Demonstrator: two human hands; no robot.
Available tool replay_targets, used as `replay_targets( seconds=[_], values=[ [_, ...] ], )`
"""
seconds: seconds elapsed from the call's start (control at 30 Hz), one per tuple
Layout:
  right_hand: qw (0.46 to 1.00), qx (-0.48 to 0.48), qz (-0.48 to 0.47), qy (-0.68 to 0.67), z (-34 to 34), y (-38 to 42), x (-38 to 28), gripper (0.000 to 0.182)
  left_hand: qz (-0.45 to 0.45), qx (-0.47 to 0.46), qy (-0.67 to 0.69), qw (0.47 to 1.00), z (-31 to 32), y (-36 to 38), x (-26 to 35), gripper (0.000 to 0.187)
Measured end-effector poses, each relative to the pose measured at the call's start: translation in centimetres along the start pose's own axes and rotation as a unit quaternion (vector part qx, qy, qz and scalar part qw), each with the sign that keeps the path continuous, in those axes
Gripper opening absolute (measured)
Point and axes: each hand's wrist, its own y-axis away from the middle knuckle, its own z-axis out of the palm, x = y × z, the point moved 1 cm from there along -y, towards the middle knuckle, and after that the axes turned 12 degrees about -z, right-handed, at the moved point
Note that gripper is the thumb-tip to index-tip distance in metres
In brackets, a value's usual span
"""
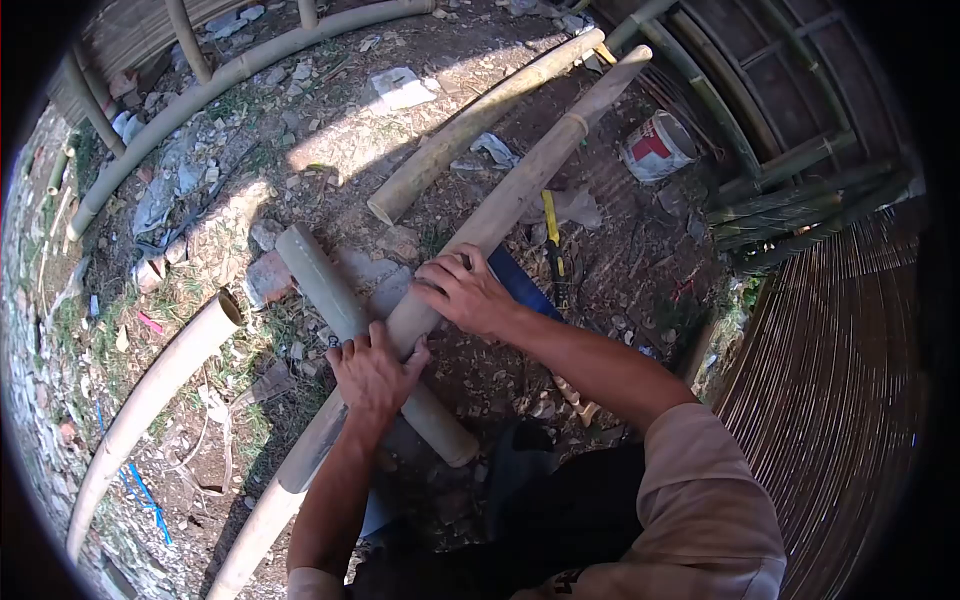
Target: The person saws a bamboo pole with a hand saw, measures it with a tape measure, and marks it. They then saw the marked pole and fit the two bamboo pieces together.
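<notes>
A long bamboo pole (540,165) runs diagonally from upper right to lower left across a short bamboo piece (318,275) on the ground. My left hand (372,378) grips the pole where the two cross, fingers over its top and the thumb along its side. Farther up the same pole, my right hand (468,295) is wrapped over it with bent fingers. Beside my right hand, a flat blue strip (520,282) shows partly from under the forearm. A tool with a yellow and black handle (553,225) lies just beyond it.
Another bamboo pole (480,125) lies behind, and a third (160,400) stretches along the left. A white and red bucket (657,146) stands at upper right, near a bamboo frame (790,90). Thin slatted matting (830,400) borders the right. Stones and wood chips litter the ground.
</notes>
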Motion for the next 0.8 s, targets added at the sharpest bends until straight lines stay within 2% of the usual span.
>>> replay_targets(
  seconds=[0.1, 0.17, 0.23, 0.27, 0.3, 0.37, 0.43, 0.5, 0.57, 0.63, 0.67, 0.73, 0.8],
  values=[
    [1.0, -0.004, 0.01, 0.002, 1.3, 1.5, 2.0, 0.04, -0.006, 0.004, -0.033, 0.999, 1.4, -1.1, 1.9, 0.064],
    [1.0, -0.005, 0.017, -0.001, 2.0, 2.7, 2.9, 0.045, 0.044, 0.086, -0.028, 0.995, 1.6, -1.4, 2.9, 0.06],
    [1.0, 0.001, 0.028, 0.009, 1.0, 3.4, 3.1, 0.052, 0.033, 0.06, -0.031, 0.997, 1.9, -2.0, 3.8, 0.06],
    [0.999, -0.012, 0.042, -0.011, 0.0, 4.0, 2.9, 0.061, 0.02, 0.042, -0.031, 0.998, 1.9, -2.2, 3.9, 0.06],
    [0.999, -0.007, 0.044, -0.024, -0.9, 4.8, 2.3, 0.061, 0.014, 0.036, -0.043, 0.998, 1.8, -2.3, 3.9, 0.06],
    [0.983, 0.035, 0.157, -0.085, -3.0, 7.6, 0.5, 0.072, 0.008, -0.008, 0.0, 1.0, 1.6, -2.5, 4.2, 0.059],
    [0.975, -0.009, 0.196, -0.104, -3.8, 13.1, -1.6, 0.074, 0.001, -0.016, -0.011, 1.0, 1.9, -2.3, 4.4, 0.058],
    [0.958, -0.063, 0.268, -0.076, -3.8, 19.9, -4.8, 0.069, 0.005, 0.002, -0.031, 0.999, 2.1, -2.0, 4.6, 0.058],
    [0.911, -0.1, 0.397, -0.059, -3.9, 26.0, -8.8, 0.064, 0.004, 0.001, -0.035, 0.999, 2.1, -2.1, 4.7, 0.058],
    [0.873, -0.152, 0.456, -0.087, -4.3, 31.2, -12.1, 0.059, 0.007, -0.003, -0.038, 0.999, 2.2, -2.1, 4.5, 0.058],
    [0.87, -0.153, 0.46, -0.087, -4.5, 32.2, -13.6, 0.059, 0.007, -0.005, -0.032, 0.999, 2.2, -2.3, 4.3, 0.058],
    [0.827, -0.244, 0.481, -0.161, -4.9, 34.4, -15.9, 0.05, 0.012, -0.009, -0.018, 1.0, 2.3, -2.6, 4.3, 0.058],
    [0.837, -0.229, 0.477, -0.142, -2.8, 36.9, -17.1, 0.049, 0.023, 0.018, -0.038, 0.999, 2.1, -2.6, 4.3, 0.059]
  ],
)
